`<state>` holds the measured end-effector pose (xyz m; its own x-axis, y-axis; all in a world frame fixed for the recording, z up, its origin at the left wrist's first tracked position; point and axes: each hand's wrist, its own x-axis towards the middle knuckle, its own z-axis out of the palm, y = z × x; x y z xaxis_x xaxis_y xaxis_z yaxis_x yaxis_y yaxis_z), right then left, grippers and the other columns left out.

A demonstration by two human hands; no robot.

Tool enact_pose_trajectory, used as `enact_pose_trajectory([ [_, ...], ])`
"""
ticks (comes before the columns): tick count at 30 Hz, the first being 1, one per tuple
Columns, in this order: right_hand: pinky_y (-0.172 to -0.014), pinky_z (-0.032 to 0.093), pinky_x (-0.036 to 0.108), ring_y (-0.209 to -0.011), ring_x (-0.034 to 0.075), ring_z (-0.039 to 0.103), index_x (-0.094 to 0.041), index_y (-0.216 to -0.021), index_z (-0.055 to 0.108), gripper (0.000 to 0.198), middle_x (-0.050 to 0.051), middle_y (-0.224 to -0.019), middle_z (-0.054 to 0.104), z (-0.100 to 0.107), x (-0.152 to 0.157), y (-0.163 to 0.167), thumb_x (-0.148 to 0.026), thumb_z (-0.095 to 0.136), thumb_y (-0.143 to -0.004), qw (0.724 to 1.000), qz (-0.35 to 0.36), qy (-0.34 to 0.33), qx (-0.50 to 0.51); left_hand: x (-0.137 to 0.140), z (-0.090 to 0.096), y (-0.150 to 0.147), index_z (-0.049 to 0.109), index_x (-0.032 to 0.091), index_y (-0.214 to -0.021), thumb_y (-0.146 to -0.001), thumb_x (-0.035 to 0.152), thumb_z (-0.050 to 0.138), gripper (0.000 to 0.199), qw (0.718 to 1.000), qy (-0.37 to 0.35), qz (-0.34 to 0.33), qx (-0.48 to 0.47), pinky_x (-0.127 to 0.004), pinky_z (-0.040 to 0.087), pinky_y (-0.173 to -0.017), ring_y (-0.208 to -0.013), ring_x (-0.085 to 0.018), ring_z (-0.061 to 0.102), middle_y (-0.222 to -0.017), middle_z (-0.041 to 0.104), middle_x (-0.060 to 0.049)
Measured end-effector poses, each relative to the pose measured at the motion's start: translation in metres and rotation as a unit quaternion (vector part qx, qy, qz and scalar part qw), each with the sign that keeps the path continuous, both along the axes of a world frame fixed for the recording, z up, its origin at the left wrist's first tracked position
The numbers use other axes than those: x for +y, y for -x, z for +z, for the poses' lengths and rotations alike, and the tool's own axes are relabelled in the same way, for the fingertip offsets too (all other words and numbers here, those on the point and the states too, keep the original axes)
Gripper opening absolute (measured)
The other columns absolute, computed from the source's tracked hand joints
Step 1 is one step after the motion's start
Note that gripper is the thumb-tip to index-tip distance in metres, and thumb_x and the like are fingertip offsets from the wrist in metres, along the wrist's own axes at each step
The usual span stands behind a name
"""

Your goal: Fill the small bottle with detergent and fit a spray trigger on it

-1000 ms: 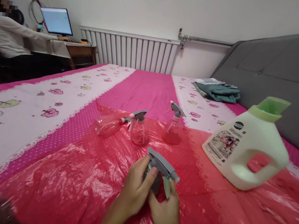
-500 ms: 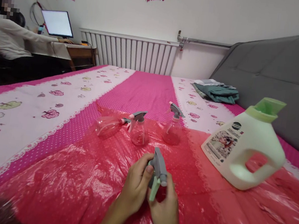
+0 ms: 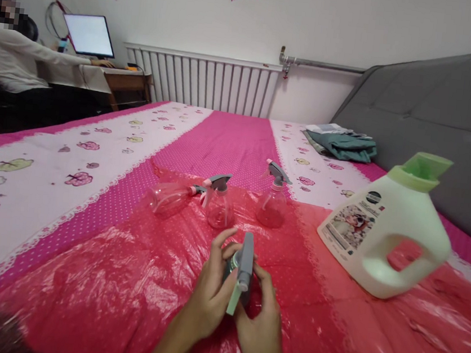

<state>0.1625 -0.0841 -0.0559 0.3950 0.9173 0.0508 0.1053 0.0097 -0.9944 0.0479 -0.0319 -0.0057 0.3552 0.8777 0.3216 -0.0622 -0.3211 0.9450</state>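
Both my hands are around a spray bottle (image 3: 246,263) with a grey head and a pale green trigger, held low over the red plastic sheet (image 3: 121,282). My left hand (image 3: 211,298) wraps its left side, the index finger raised. Against the right side is my right hand (image 3: 264,321), fingers curled around it. Most of the bottle's body is hidden by the hands and the head. Just beyond, a clear spray bottle (image 3: 220,209) and another clear spray bottle (image 3: 272,206) stand upright. A third clear bottle (image 3: 169,198) lies on its side to the left.
A large cream detergent jug (image 3: 391,228) with a green cap stands at the right on the sheet. Folded clothes (image 3: 341,143) lie near the grey headboard (image 3: 433,114). At far left a person (image 3: 11,54) sits by a desk (image 3: 123,79) with a monitor (image 3: 90,34).
The spray head has turned in my hands and shifted slightly left, its trigger swinging left. My left fingers have lifted and spread somewhat. The other bottles and the jug stay put.
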Motion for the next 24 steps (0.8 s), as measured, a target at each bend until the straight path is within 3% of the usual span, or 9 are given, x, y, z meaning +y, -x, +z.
enact_pose_trajectory([
  [2, -0.116, 0.047, 0.050, -0.130, 0.028, 0.060, -0.027, -0.133, 0.067, 0.060, 0.009, -0.139, 0.064, 0.000, 0.000, 0.001, -0.051, 0.077, -0.079, 1.000, -0.005, -0.007, -0.005, 0.000, -0.004, 0.000, 0.036, 0.028, -0.155, -0.106, 0.047, 0.060, 0.057, 1.000, 0.001, 0.001, -0.001, -0.037, 0.051, -0.099, -0.113, -0.026, 0.067, -0.132, 0.066, -0.010],
  [5, -0.116, 0.048, 0.048, -0.130, 0.028, 0.061, -0.026, -0.131, 0.068, 0.058, 0.010, -0.138, 0.064, 0.000, 0.000, 0.002, -0.051, 0.077, -0.080, 1.000, -0.016, -0.014, -0.017, 0.001, -0.005, -0.001, 0.051, 0.024, -0.137, -0.100, 0.043, 0.071, 0.046, 1.000, 0.011, -0.003, 0.004, -0.036, 0.054, -0.095, -0.109, -0.026, 0.068, -0.129, 0.068, -0.011],
  [8, -0.116, 0.048, 0.049, -0.131, 0.028, 0.060, -0.026, -0.133, 0.067, 0.060, 0.010, -0.140, 0.064, -0.001, 0.000, 0.002, -0.050, 0.077, -0.079, 1.000, -0.020, -0.008, -0.013, 0.004, -0.001, -0.002, 0.061, 0.021, -0.123, -0.101, 0.049, 0.068, 0.036, 0.999, 0.032, -0.014, 0.003, -0.035, 0.056, -0.088, -0.096, -0.024, 0.070, -0.117, 0.073, -0.010],
  [11, -0.117, 0.047, 0.050, -0.132, 0.029, 0.059, -0.027, -0.134, 0.066, 0.062, 0.009, -0.141, 0.063, -0.002, 0.000, 0.002, -0.051, 0.076, -0.078, 1.000, -0.022, 0.007, -0.004, 0.006, 0.005, 0.000, 0.068, 0.021, -0.125, -0.101, 0.057, 0.066, 0.044, 0.999, 0.039, -0.030, -0.001, -0.036, 0.056, -0.091, -0.102, -0.027, 0.071, -0.118, 0.075, -0.011],
  [17, -0.116, 0.048, 0.048, -0.133, 0.028, 0.059, -0.027, -0.134, 0.067, 0.060, 0.008, -0.141, 0.063, -0.004, 0.000, 0.001, -0.045, 0.072, -0.078, 1.000, -0.022, 0.001, -0.014, 0.002, 0.007, 0.001, 0.071, 0.022, -0.134, -0.101, 0.063, 0.064, 0.053, 0.993, 0.096, -0.056, -0.036, -0.045, 0.048, -0.116, -0.127, -0.032, 0.066, -0.138, 0.072, -0.014],
  [20, -0.115, 0.049, 0.048, -0.132, 0.028, 0.060, -0.026, -0.134, 0.068, 0.060, 0.008, -0.140, 0.063, -0.004, 0.000, 0.001, -0.044, 0.071, -0.077, 1.000, -0.025, 0.003, -0.011, 0.001, 0.004, 0.002, 0.073, 0.021, -0.128, -0.101, 0.063, 0.064, 0.051, 0.992, 0.107, -0.049, -0.047, -0.045, 0.049, -0.115, -0.124, -0.031, 0.068, -0.134, 0.074, -0.013],
  [24, -0.119, 0.046, 0.049, -0.135, 0.028, 0.057, -0.026, -0.135, 0.066, 0.060, 0.008, -0.144, 0.061, -0.002, 0.000, 0.001, -0.045, 0.072, -0.078, 1.000, -0.027, 0.005, -0.009, 0.003, 0.002, 0.001, 0.071, 0.021, -0.125, -0.103, 0.053, 0.066, 0.039, 0.997, 0.063, -0.032, -0.015, -0.039, 0.054, -0.102, -0.109, -0.027, 0.070, -0.119, 0.076, -0.010],
])
